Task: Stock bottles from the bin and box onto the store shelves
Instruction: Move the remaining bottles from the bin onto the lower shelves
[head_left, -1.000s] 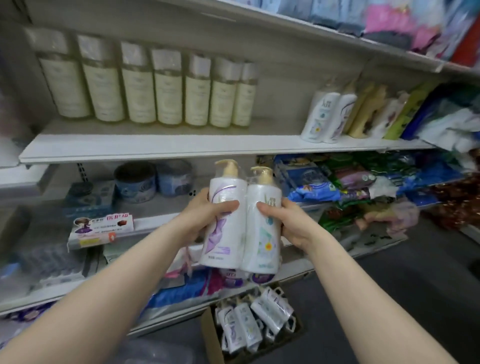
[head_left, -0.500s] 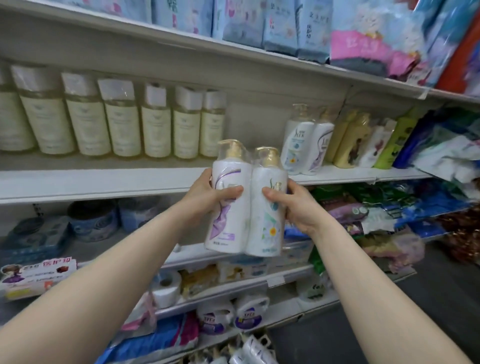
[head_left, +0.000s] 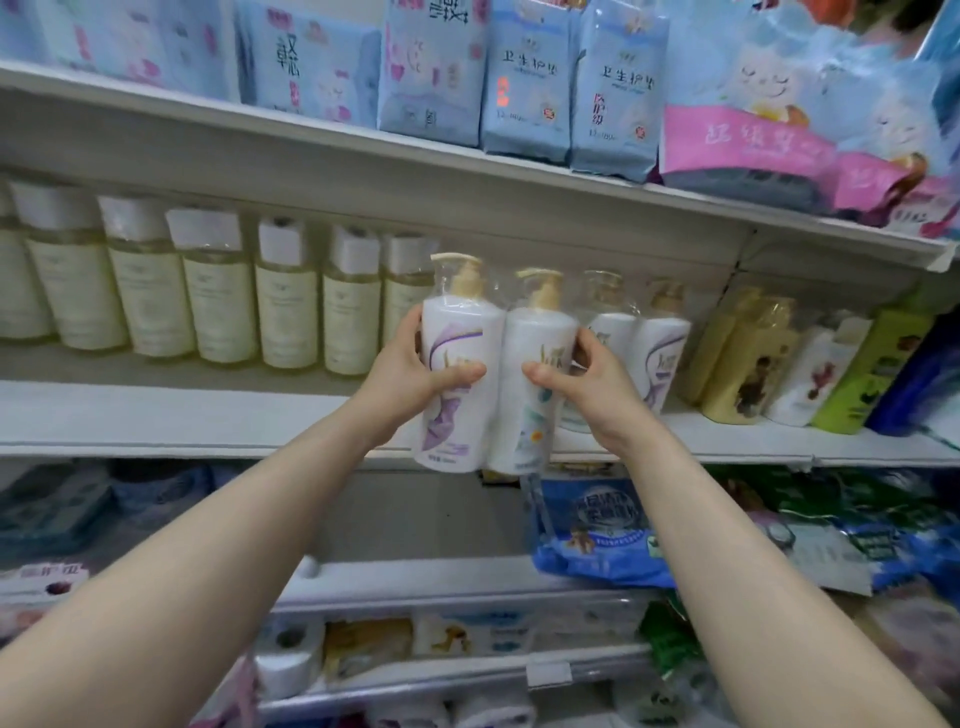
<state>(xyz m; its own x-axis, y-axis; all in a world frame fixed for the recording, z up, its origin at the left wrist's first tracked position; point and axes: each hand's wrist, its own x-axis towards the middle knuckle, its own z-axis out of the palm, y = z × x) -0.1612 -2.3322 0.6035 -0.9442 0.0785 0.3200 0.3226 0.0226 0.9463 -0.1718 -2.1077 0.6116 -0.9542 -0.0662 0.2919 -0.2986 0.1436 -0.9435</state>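
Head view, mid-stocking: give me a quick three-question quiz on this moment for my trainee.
1. True or false: the twin pack of pump bottles stands on the middle shelf.
2. Of the left hand and the right hand, which grips the pack? A left only; B right only; C both.
3. Fill in: the matching pack on the shelf stands to the held pack's ____.
Key: 1 false, it is held in front of the shelf edge; 2 C; 3 right.

Both forearms (head_left: 208, 561) are bare to the frame's edge, as are the left hand (head_left: 410, 374) and right hand (head_left: 597, 387).
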